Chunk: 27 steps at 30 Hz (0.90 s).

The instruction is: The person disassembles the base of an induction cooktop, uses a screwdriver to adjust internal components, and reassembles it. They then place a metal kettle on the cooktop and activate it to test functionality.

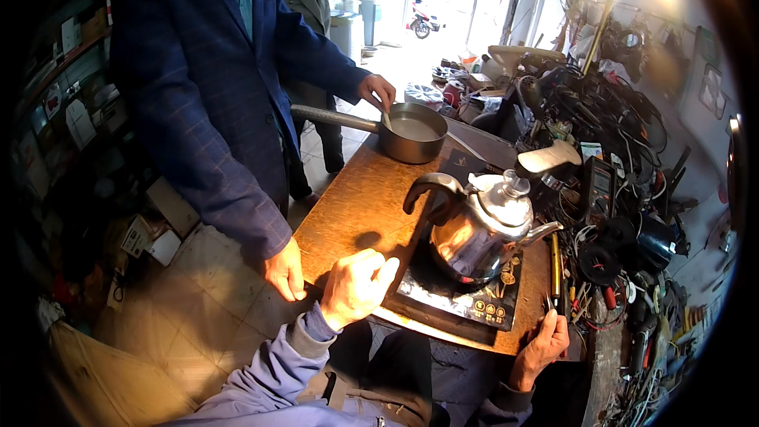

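Raised over the table's near edge, my left hand (357, 289) has its fingers curled in, and nothing shows in it. At the near right corner, my right hand (544, 344) pinches a thin pointed metal tool (549, 303); most of it is hidden by the fingers. Between and beyond my hands, a shiny metal kettle (482, 229) with a dark curved handle stands on a black induction cooker (443, 306). Its spout points right. Farther back, a grey saucepan (413, 150) sits on the wooden table (348, 198), its long handle pointing left.
A co-worker in a dark blue checked jacket (205, 87) stands at the left, one hand (378, 91) at the saucepan's rim, the other (285, 273) by the table edge. A second person (304, 0) stands behind. Tangled cables and tools (624, 111) crowd the right, beside a multimeter (601, 184).
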{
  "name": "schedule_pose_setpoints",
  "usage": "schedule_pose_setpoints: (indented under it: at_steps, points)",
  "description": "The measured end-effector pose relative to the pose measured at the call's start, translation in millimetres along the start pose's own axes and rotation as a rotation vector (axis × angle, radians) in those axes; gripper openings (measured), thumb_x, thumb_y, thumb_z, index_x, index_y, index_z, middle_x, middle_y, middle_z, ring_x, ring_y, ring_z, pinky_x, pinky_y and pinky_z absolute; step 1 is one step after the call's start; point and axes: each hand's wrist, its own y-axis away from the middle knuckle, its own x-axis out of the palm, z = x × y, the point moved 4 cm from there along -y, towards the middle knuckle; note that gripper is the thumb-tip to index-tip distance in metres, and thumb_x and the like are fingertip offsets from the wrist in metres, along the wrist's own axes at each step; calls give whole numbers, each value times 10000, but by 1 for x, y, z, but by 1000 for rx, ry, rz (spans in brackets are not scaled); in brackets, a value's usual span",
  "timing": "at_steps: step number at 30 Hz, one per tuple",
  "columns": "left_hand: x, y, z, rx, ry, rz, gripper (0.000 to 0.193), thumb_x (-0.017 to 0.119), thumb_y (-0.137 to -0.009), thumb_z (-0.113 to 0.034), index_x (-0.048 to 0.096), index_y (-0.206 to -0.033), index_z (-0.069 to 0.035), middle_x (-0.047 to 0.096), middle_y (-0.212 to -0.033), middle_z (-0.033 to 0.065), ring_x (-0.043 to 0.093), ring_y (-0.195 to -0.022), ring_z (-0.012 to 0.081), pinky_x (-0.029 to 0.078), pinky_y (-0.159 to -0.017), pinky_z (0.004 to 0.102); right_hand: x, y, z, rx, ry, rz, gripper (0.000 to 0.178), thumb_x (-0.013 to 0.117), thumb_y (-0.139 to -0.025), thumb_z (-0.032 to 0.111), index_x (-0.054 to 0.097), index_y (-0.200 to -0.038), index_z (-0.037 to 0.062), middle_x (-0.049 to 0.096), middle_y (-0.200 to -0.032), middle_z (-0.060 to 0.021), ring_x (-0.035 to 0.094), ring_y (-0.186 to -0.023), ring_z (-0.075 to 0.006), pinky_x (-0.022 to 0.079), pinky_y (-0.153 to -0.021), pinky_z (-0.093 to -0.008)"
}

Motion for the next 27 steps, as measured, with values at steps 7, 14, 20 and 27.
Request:
schedule_pose_setpoints:
  at_steps: [7, 14, 20, 27]
  points:
    - [3, 4, 4, -14, 1, -7, 286, 691, -962, -102, 553, -734, -1, 510, -647, 152, 533, -559, 362, 416, -529, 435, -8, -5, -10, -63, 49, 5, 398, 567, -1103, 253, 464, -740, 127, 363, -644, 91, 316, -552, -13, 241, -496, -214]
    - [2, 2, 3, -19, -12, 9, 291, 689, -966, -111, 551, -734, -2, 509, -651, 157, 528, -565, 365, 420, -536, 434, -6, -5, -8, -64, 76, 14, 406, 559, -1107, 261, 458, -740, 119, 353, -640, 83, 314, -558, -19, 246, -501, -223]
    - [3, 2, 6, -4, -24, 14, 314, 685, -970, -109, 533, -717, -2, 504, -649, 158, 510, -560, 366, 405, -532, 438, 2, -1, 5, -41, 3, 23, 408, 565, -1104, 253, 447, -737, 122, 342, -649, 87, 300, -579, -21, 230, -519, -228]
    - [2, 0, 4, 4, -33, 12, 312, 681, -966, -91, 525, -713, 3, 501, -647, 160, 506, -558, 370, 398, -528, 443, -5, -3, -5, -12, -15, 25, 377, 576, -1094, 221, 469, -754, 100, 409, -650, 67, 351, -569, -34, 265, -511, -230]
